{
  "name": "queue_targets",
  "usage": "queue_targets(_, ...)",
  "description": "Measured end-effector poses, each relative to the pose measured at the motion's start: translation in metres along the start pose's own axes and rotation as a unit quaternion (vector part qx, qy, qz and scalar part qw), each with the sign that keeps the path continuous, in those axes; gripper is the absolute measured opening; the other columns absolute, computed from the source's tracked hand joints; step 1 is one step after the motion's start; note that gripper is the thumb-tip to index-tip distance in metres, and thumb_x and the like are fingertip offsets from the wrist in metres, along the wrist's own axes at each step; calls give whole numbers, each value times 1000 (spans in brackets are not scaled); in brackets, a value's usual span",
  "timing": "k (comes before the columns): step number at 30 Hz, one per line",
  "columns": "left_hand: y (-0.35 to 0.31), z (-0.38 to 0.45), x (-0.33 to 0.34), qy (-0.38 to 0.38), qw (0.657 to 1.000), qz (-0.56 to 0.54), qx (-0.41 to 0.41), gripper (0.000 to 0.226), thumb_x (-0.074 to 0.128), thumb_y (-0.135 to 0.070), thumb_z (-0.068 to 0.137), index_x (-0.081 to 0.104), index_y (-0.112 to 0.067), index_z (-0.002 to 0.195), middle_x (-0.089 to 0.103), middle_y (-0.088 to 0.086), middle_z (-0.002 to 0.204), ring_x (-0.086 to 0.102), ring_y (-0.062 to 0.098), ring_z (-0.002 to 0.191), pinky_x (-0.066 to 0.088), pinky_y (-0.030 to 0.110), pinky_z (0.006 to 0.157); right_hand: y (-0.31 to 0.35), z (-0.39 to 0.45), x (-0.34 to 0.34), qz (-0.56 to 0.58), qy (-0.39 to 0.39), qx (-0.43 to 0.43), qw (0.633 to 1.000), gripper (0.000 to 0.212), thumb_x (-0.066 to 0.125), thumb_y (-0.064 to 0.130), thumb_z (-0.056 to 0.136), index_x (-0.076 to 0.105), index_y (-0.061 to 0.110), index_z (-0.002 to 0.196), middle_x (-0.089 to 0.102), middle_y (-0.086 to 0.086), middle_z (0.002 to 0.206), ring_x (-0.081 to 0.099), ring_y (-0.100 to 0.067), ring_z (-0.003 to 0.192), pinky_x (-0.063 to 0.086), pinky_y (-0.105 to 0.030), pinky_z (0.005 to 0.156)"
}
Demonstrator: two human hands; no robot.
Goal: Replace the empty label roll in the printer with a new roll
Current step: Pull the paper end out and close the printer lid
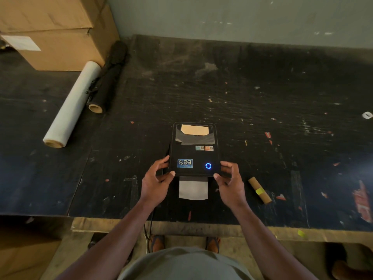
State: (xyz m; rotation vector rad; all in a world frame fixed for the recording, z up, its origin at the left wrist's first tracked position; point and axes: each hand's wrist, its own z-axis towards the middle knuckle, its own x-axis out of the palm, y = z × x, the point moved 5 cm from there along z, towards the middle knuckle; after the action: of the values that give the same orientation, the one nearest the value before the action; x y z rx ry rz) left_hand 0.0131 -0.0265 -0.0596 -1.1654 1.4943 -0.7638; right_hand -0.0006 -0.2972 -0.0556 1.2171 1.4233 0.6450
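A black label printer [193,152] sits on the dark table near its front edge, lid down, a blue ring light glowing on top. A white label strip [193,189] sticks out of its front slot. My left hand [156,183] touches the printer's front left corner with thumb and fingers. My right hand [230,183] touches the front right corner the same way. A bare brown cardboard core [259,190] with a yellow tag lies on the table just right of my right hand.
A white film roll [72,106] and a black roll [108,85] lie at the left, in front of stacked cardboard boxes [58,33]. A small white ring [367,115] lies far right. A cable [148,235] hangs below the table's front edge [201,227].
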Motion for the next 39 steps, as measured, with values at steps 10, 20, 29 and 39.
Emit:
queue_targets(10,2,1,0,0,1000,5,-3,60,74,-21,96,50,-46,145,62,-15,137,68,15,120,62,42,95,-3,1,0,3,-1,0,1000,51,72,12,95,48,35,134,58,17,120,61,9,102,52,-14,74)
queue_targets(20,1,0,0,6,1000,-1,0,60,74,-22,96,49,-49,144,60,-24,125,71,8,112,63,36,91,-4,1,0,0,0,-2,1000,51,71,12,95,48,32,136,60,12,125,61,8,105,54,-10,70)
queue_targets(29,1,1,0,6,1000,-1,5,60,73,-24,96,48,-56,140,59,-22,130,67,14,122,62,30,90,-3,0,0,5,3,-11,1000,50,71,12,95,49,31,135,60,13,124,63,1,111,55,-17,80)
queue_targets(39,2,0,0,7,1000,-11,2,60,73,-18,97,50,-45,146,60,-24,124,70,10,114,61,18,78,-9,2,0,11,-5,-1,1000,49,72,14,95,50,30,137,61,5,131,66,-8,113,63,-44,90)
